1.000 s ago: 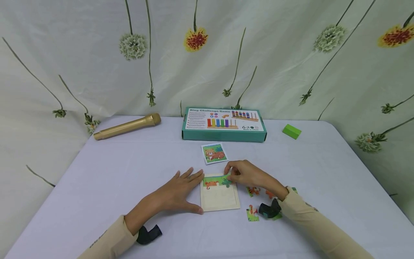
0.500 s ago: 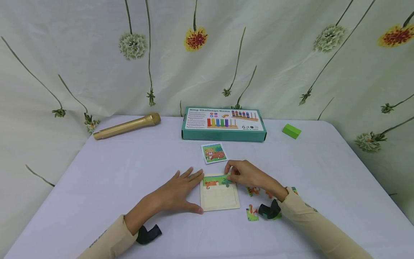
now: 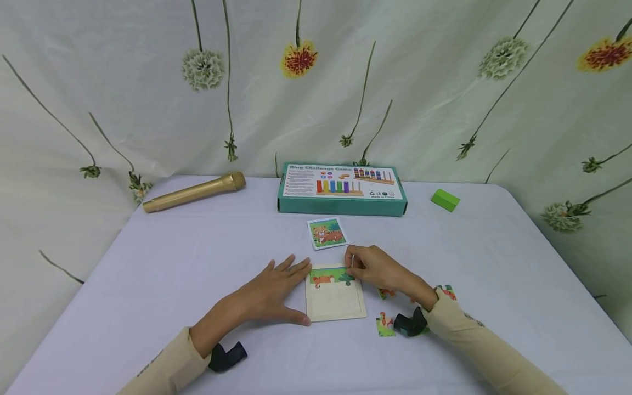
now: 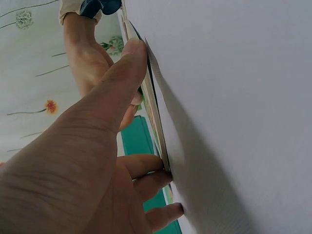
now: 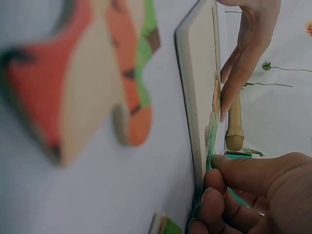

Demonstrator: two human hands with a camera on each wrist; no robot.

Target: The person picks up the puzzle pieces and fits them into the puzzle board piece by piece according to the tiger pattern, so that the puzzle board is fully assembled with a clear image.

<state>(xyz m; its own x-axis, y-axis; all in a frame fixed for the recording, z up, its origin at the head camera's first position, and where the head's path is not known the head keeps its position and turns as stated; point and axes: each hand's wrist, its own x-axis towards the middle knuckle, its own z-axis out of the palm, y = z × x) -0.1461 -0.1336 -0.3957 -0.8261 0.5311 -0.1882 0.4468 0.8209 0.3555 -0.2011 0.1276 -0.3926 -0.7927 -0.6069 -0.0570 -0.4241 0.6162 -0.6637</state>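
Note:
A pale wooden puzzle tray (image 3: 336, 307) lies on the white table, with picture pieces along its far side. One shows an orange animal part (image 3: 323, 279); beside it is a green puzzle piece with a dark plant (image 3: 346, 278). My right hand (image 3: 379, 267) pinches this piece by the tray's far right corner, thumb and fingers bent at its edge in the right wrist view. Along the tray's left edge rests my left hand (image 3: 270, 294), fingers spread and thumb at the near corner. In the left wrist view its thumb (image 4: 132, 51) touches the tray's side.
Loose puzzle pieces (image 3: 385, 325) lie right of the tray, some partly hidden beneath the right forearm. Behind the tray is a tiger picture card (image 3: 328, 235). Farther back are a teal game box (image 3: 342, 206), a gold microphone (image 3: 195, 193) and a green block (image 3: 445, 200).
My right hand has shifted slightly right and nearer at the tray's corner, and its wrist has lowered a little. The left hand and tray stay in place.

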